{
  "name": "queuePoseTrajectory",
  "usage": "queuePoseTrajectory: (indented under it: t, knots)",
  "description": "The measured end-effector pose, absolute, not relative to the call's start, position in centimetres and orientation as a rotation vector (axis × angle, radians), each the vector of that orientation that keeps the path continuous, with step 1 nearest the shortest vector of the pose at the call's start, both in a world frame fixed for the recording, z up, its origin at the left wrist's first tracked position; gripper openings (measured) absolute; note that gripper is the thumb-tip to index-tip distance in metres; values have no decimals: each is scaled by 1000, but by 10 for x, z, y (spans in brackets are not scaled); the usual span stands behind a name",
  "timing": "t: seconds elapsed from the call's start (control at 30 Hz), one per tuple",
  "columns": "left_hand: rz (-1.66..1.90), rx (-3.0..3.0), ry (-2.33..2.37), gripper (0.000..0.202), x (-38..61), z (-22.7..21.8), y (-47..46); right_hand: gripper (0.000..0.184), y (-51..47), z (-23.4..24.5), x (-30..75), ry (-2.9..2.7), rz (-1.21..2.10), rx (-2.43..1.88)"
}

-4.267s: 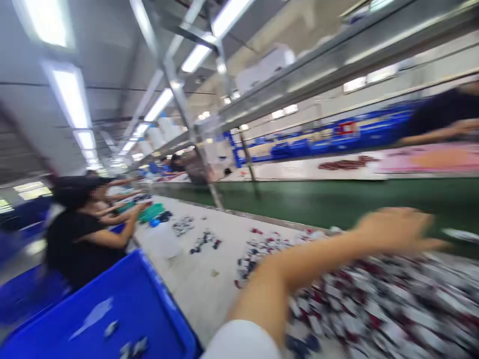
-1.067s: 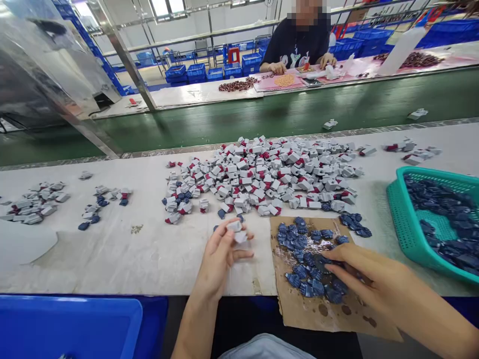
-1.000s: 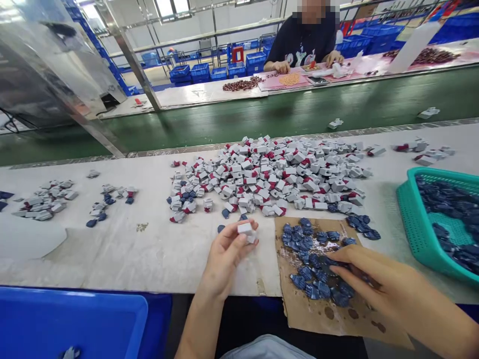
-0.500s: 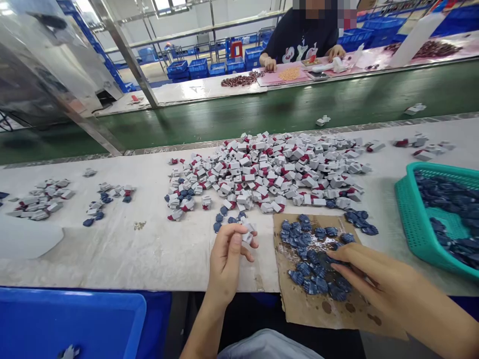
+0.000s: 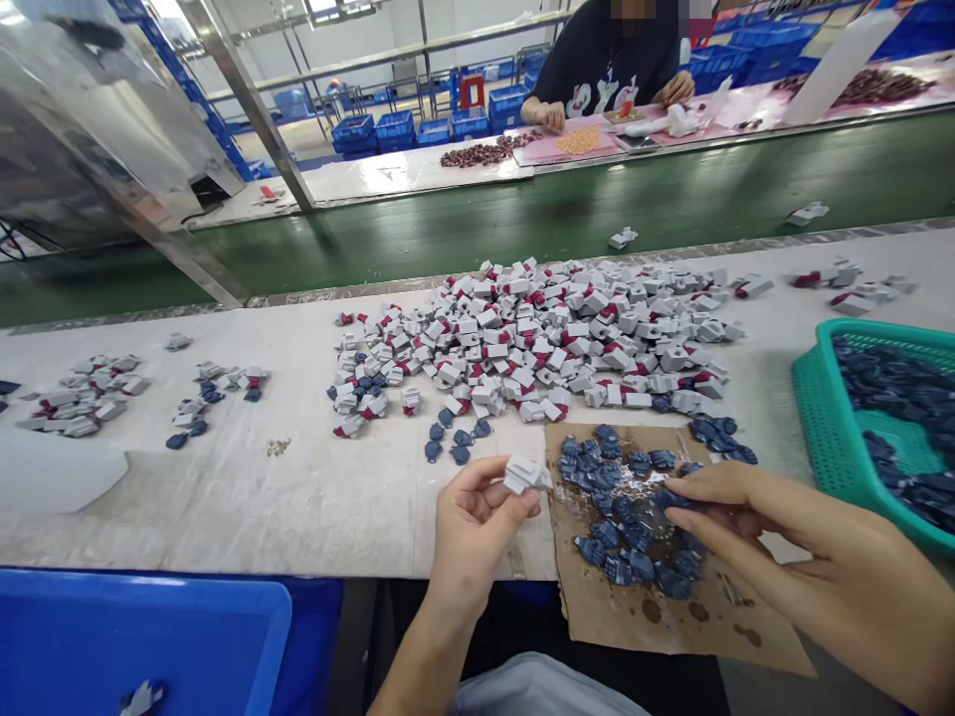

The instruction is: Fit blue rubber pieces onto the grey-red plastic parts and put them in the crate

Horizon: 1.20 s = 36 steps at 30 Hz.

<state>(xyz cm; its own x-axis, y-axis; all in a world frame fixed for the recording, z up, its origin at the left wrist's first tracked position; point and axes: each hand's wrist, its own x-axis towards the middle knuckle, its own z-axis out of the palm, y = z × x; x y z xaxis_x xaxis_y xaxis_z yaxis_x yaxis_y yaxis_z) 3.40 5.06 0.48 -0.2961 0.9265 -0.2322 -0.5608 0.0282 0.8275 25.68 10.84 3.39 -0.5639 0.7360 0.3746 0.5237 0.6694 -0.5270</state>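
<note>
Holding pale-grey part (image 5: pixel 524 474), blocky, angular

Beyond the left hand (image 5: pixel 474 527) and right hand (image 5: pixel 843 557), a belt (image 5: pixel 522 214) is stretching across. Far ahead between both, a person (image 5: pixel 597 70) is facing it; bins (image 5: pixel 469 124) are standing past the left hand, a bottle (image 5: pixel 836 75) past the right.

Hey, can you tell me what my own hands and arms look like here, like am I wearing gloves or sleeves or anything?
Your left hand and right hand are both bare: no gloves, rings, watch or bracelet can be seen. No sleeve shows on either visible forearm. Only some light grey cloth appears at the bottom edge.
</note>
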Motion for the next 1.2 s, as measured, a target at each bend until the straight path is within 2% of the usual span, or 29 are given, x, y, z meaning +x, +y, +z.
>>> queuePoseTrajectory:
  t: [0.23, 0.6, 0.8, 0.9, 1.2]
  knots:
    - [1469, 380, 892, 20, 50, 16, 48, 5, 95, 45, 209, -2067, 529, -861]
    - [1435, 417, 846, 19, 49, 20, 47, 3, 99, 50, 206, -2158, 620, -816]
    - [1398, 512, 866, 24, 49, 17, 46, 14, 110, 57, 213, -2347, 970, -780]
    - [1392, 512, 916, 27, 51, 14, 44, 20, 114, 53, 213, -2260, 1145, -847]
    - [1335, 500, 999, 34, 59, 6, 46, 24, 115, 33, 217, -2003, 1535, -983]
